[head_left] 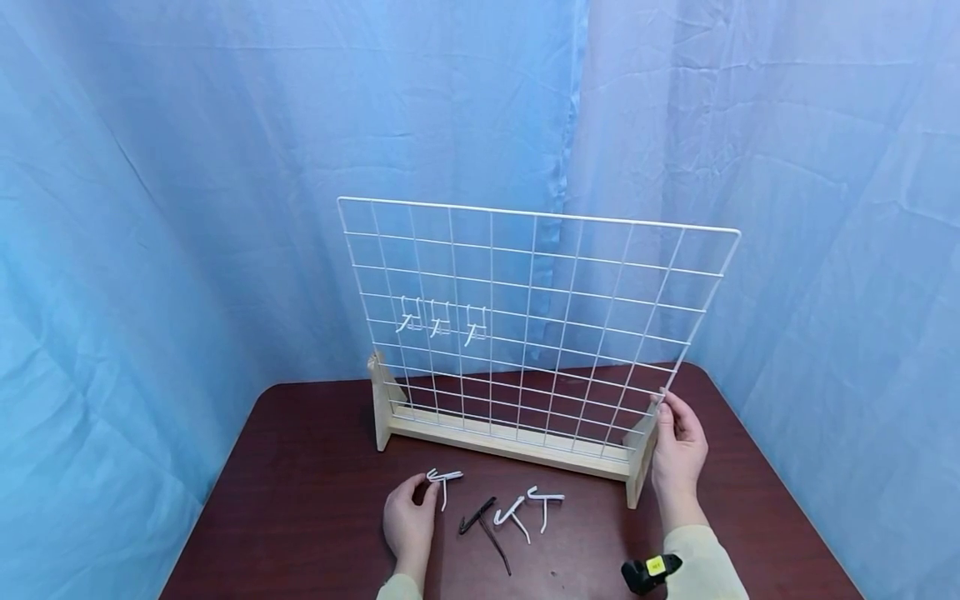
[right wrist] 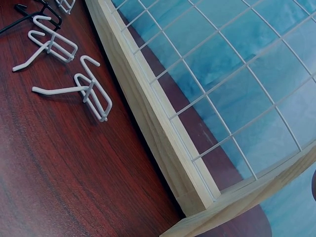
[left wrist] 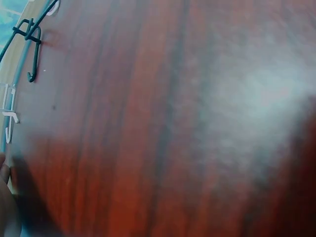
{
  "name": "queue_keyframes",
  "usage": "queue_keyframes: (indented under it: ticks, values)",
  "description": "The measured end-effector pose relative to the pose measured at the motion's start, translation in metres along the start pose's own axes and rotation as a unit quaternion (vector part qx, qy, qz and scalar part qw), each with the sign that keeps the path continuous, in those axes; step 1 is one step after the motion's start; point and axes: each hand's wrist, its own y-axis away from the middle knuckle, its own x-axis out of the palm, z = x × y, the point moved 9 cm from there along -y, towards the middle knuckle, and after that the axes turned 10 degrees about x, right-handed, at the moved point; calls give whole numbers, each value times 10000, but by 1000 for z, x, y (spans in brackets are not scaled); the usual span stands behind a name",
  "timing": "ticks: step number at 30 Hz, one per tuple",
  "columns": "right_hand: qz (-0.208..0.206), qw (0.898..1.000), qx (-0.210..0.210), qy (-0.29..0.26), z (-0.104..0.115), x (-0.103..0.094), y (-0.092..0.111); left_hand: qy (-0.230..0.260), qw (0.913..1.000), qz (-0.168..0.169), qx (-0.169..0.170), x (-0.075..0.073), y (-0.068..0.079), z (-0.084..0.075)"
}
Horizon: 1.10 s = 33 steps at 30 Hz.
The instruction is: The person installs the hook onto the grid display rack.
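Observation:
My left hand (head_left: pixel 408 518) pinches the end of a white wire display hook (head_left: pixel 444 477) low over the table, between thumb and forefinger. Just right of it lie a black hook (head_left: pixel 483 529) and two more white hooks, one slanted (head_left: pixel 513 515) and one farther right (head_left: pixel 546 497). A white wire grid panel (head_left: pixel 534 287) stands in a wooden base (head_left: pixel 510 446), leaning slightly. Three white hooks (head_left: pixel 438 321) hang on its left half. My right hand (head_left: pixel 678 454) holds the panel's lower right edge by the wooden side piece; its fingertips are partly hidden.
A dark red wood-grain table (head_left: pixel 300 500) carries everything. Blue curtains (head_left: pixel 262 167) close off the back and sides. A black device with a yellow label (head_left: pixel 656 567) sits at my right wrist.

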Motion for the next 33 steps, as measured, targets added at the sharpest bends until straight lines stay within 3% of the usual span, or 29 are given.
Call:
queue_keyframes:
  ticks: [7, 18, 27, 33]
  values:
    - [-31, 10000, -3, 57, -1, 0, 1, -59, 9986, 81, 519, 1, 6, -2]
    - [10, 10000, -35, 45, -6, -4, -3, -168, 9951, 591, 780, 6, 12, -2]
    - [-93, 9999, -24, 79, -14, -9, -6, -525, 9854, 1144, 1144, 15, 16, -11]
    - [-92, 9999, -70, -39, -13, -9, -5, -728, 9816, 1203, 1293, 19, 18, -13]
